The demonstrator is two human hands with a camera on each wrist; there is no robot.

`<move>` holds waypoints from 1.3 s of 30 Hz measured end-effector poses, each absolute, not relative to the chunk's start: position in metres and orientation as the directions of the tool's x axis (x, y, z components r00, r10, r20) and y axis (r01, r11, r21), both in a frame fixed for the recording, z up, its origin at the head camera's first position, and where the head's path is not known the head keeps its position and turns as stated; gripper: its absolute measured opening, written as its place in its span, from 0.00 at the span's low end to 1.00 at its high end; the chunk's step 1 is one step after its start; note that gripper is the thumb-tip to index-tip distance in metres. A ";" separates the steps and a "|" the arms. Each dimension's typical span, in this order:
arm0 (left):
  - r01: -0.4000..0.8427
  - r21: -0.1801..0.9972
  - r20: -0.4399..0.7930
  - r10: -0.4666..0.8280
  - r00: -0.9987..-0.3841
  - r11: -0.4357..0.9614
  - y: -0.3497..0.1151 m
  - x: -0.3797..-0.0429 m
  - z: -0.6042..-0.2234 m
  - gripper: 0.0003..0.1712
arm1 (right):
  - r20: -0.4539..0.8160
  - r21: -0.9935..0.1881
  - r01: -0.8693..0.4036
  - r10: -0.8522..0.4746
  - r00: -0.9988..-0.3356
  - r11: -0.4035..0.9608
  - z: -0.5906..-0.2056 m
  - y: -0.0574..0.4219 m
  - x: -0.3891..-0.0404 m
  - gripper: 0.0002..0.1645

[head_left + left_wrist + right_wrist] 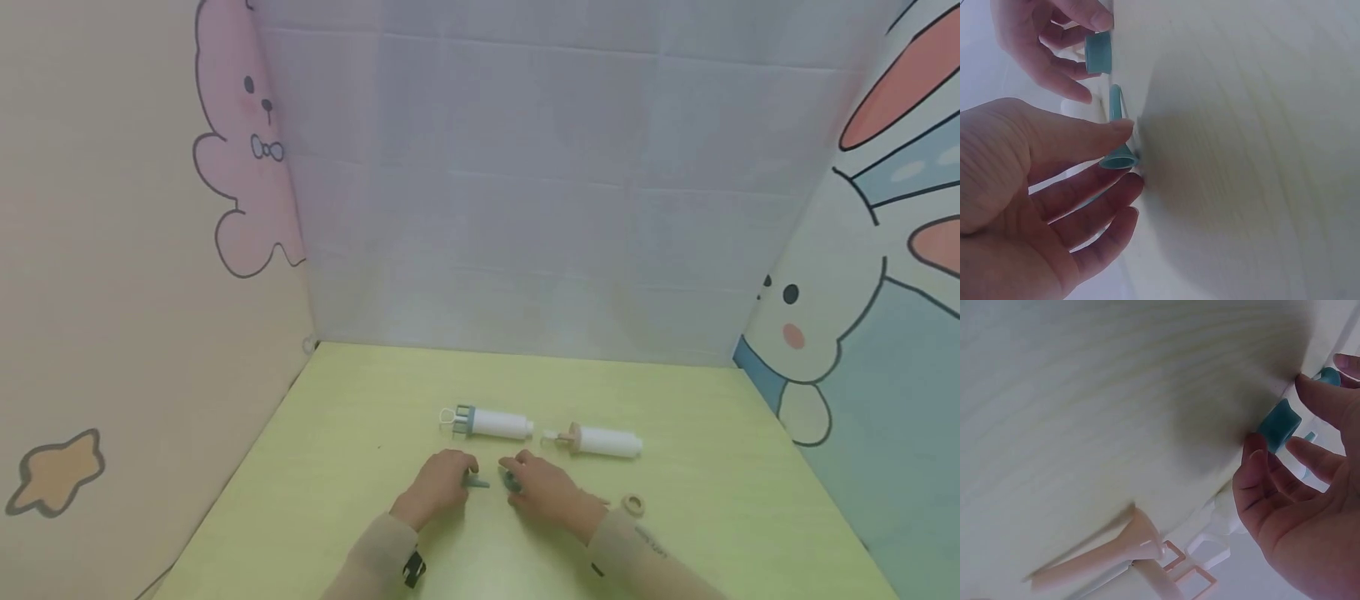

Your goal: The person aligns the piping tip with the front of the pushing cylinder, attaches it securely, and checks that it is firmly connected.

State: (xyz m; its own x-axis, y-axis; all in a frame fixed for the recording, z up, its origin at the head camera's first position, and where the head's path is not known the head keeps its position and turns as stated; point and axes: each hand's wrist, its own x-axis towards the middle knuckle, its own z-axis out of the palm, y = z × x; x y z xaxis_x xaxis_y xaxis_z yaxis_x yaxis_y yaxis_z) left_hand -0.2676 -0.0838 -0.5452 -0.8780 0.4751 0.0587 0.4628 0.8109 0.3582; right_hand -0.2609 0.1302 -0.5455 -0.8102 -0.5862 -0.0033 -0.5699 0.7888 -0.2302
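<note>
My left hand (441, 481) pinches a teal cone-shaped nozzle (1116, 153) low over the tabletop. The flared mouth lies by the fingers and the narrow stem points toward the right hand. A short gap away, my right hand (549, 487) holds a small teal ring (1280, 425) between curled fingers and thumb, close to the table surface. That ring looks tipped on edge. Beyond the hands lies a white syringe-like tube with a teal plunger end (498, 424). To its right is a similar white tube with a pinkish plunger end (609, 442).
A beige ring (633, 504) sits right of my right forearm. Near it lies a pinkish nozzle (1100, 553), partly hidden by that arm in the head view. The pale yellow table (360, 383) meets a white cloth backdrop (480, 250) and printed side panels.
</note>
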 end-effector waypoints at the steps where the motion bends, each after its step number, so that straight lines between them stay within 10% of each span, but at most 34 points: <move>1: 0.465 0.354 0.069 0.473 -0.878 0.811 -0.084 -0.267 -0.545 0.17 | 0.000 -0.226 -0.568 -0.584 -0.812 0.791 -0.546 0.130 -0.261 0.34; 39: 0.423 0.343 0.131 0.403 -0.906 0.839 -0.079 -0.264 -0.547 0.09 | 0.090 -0.342 -0.581 -0.590 -0.803 0.739 -0.550 0.129 -0.259 0.17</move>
State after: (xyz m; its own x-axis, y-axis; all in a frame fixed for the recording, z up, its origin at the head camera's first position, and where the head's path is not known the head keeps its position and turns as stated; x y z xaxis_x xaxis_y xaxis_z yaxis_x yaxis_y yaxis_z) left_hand -0.2642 -0.0786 -0.5473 -0.9056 0.4034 0.1312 0.4232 0.8387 0.3427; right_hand -0.2592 0.1292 -0.5496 -0.8026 -0.5898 0.0895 -0.5809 0.7386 -0.3421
